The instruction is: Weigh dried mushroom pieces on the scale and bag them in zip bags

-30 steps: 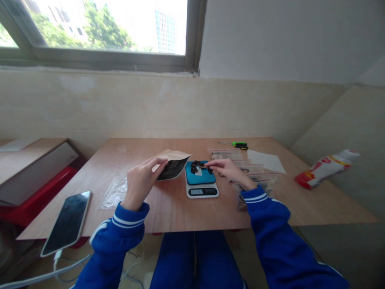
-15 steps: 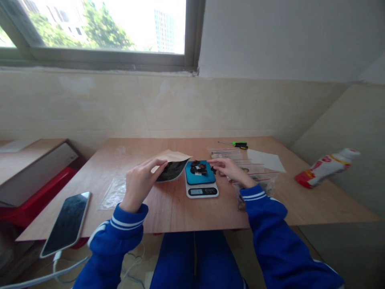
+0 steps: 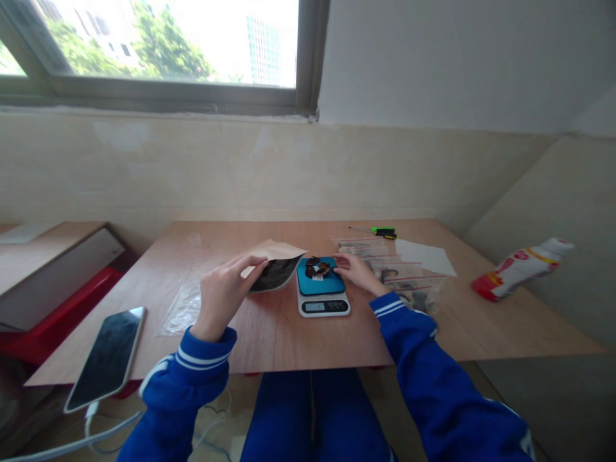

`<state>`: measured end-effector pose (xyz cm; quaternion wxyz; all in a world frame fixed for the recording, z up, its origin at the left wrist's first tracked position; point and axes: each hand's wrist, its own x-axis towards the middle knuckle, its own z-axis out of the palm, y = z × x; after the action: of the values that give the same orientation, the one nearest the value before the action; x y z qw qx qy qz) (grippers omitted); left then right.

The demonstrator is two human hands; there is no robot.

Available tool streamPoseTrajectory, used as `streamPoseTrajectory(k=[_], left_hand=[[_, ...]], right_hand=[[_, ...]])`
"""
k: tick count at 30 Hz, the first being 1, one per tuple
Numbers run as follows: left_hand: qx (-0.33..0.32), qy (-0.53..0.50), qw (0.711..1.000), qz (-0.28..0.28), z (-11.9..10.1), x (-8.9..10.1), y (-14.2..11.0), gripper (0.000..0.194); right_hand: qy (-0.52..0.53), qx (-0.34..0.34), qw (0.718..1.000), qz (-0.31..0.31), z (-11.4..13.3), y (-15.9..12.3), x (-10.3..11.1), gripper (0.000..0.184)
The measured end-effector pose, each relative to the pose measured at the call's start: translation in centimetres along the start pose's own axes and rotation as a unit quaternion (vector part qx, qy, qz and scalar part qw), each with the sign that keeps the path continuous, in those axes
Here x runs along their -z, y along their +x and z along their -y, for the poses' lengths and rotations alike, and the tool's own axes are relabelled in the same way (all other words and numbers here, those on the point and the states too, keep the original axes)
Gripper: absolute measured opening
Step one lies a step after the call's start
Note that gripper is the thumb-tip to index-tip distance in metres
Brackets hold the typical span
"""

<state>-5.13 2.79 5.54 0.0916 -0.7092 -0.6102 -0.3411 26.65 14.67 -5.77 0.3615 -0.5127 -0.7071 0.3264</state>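
A small white scale with a blue top (image 3: 321,289) stands mid-table, with dark pieces (image 3: 317,268) heaped on its platform. My right hand (image 3: 353,269) reaches to the platform's right edge, fingertips pinched at those pieces; what they hold is too small to name. My left hand (image 3: 224,292) grips a brown paper pouch (image 3: 275,262) with a dark window, held tilted just left of the scale.
Several clear zip bags with red strips (image 3: 394,269) lie right of the scale, with a white sheet (image 3: 426,256) and a green-handled screwdriver (image 3: 382,231) behind. An empty clear bag (image 3: 185,307) and a phone (image 3: 108,356) lie left. A red-and-white bottle (image 3: 522,266) lies at the right.
My right hand drew back slightly from the scale, then returned to the dark pieces at the platform's right edge. The left hand and pouch stayed put.
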Motion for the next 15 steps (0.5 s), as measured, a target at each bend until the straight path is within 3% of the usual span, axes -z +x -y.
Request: streamPoseTrajectory(k=[5,7,9,10,12,14,15], left_hand=[[0.004,-0.004,1.0,0.002,-0.1,-0.1,-0.1,0.019],[0.005,-0.008,1.0,0.002,-0.3,-0.1,-0.1,0.02],[0.006,-0.013,1.0,0.003,-0.4,-0.2,-0.1,0.021],[0.006,-0.015,1.0,0.005,-0.5,-0.2,-0.1,0.022],[0.01,-0.017,1.0,0.005,-0.6,-0.4,0.0,0.022],[0.015,-0.018,1.0,0.002,-0.6,-0.5,0.0,0.023],[0.017,-0.02,1.0,-0.002,-0.7,-0.5,0.0,0.023]], right_hand=[[-0.006,0.034,0.998,-0.055,2.2,-0.3,1.0,0.026],[0.0,0.057,0.994,-0.089,4.6,-0.7,1.3,0.022],[0.036,0.088,0.992,-0.079,8.0,-1.2,1.6,0.021],[0.06,0.102,0.992,-0.043,9.8,-1.5,1.6,0.023],[0.084,0.125,0.984,0.098,13.5,-2.2,1.6,0.027],[0.064,0.15,0.958,0.235,16.6,-2.5,1.1,0.028],[0.038,0.172,0.947,0.268,17.9,-2.5,0.6,0.028]])
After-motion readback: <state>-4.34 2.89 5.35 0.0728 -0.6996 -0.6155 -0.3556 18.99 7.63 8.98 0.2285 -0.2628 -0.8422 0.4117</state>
